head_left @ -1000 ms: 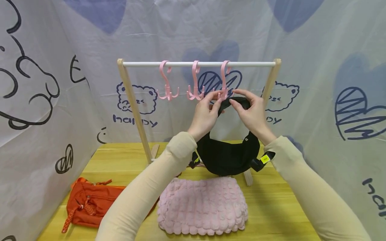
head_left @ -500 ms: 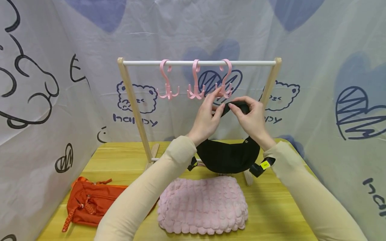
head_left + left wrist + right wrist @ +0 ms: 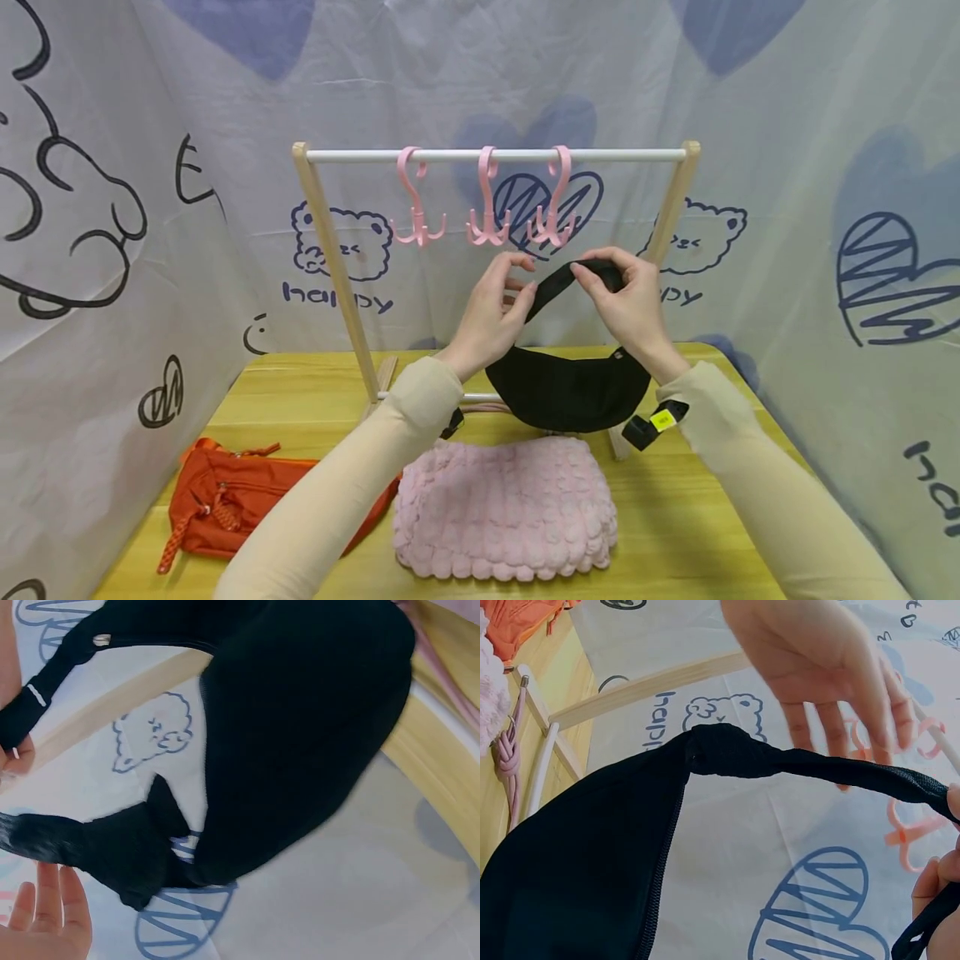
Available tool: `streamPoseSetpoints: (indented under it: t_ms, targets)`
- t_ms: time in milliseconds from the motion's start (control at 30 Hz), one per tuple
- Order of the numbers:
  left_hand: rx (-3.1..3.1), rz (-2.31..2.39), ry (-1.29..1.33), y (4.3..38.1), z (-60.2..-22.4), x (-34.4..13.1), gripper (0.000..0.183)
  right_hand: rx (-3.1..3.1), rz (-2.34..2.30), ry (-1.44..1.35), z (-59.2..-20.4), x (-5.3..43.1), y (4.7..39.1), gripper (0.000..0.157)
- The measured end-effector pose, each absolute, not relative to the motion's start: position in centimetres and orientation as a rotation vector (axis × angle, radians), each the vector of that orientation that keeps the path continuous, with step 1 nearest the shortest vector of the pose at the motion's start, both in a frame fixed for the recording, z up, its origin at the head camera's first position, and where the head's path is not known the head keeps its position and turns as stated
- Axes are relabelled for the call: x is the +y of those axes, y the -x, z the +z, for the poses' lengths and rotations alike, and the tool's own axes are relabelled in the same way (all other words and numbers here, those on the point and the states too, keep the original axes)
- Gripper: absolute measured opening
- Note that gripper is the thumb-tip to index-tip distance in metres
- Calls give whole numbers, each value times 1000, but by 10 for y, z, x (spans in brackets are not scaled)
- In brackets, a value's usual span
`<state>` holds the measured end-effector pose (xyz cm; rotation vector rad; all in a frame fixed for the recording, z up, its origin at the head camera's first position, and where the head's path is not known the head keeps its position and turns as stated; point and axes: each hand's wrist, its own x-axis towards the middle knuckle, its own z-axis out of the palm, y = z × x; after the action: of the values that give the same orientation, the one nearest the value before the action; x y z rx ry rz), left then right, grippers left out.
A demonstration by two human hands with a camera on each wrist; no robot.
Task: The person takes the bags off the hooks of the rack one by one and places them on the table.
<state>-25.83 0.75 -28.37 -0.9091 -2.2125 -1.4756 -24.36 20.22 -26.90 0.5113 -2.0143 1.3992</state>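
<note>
A black crescent-shaped shoulder bag with a zip hangs in the air in front of the rack. My right hand pinches the top of its black strap between thumb and fingers. Beside the strap's left part is my left hand, its fingers loosely bent and not gripping it. In the right wrist view the left hand shows behind the strap, apart from it. Just above the strap, a pink hook with several prongs hangs from the white rail.
Two more pink hooks, a middle one and a left one, hang on the same rail. A pink puffy bag lies on the yellow wooden table. An orange bag lies to its left, partly behind the left sleeve.
Both hands have come down from the right hook with the bag's strap. My left hand has let go of the strap and shifted left. The right hook has swung and turned.
</note>
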Motion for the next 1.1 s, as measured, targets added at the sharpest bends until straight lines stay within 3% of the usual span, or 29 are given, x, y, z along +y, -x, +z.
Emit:
streamPoseSetpoints:
  t_ms: [133,600,1100]
  targets:
    - [-2256,-1446,918,259,-295,-5,26,-2007,1411,-517,-270,202,243,16]
    - [-2468,-1037,1057,261,-331,-32,68,-2028,1418,-516,-273,205,241,17]
    - [-2561,-948,1089,266,-346,-42,59,-2138,1381,-549,-289,212,239,13]
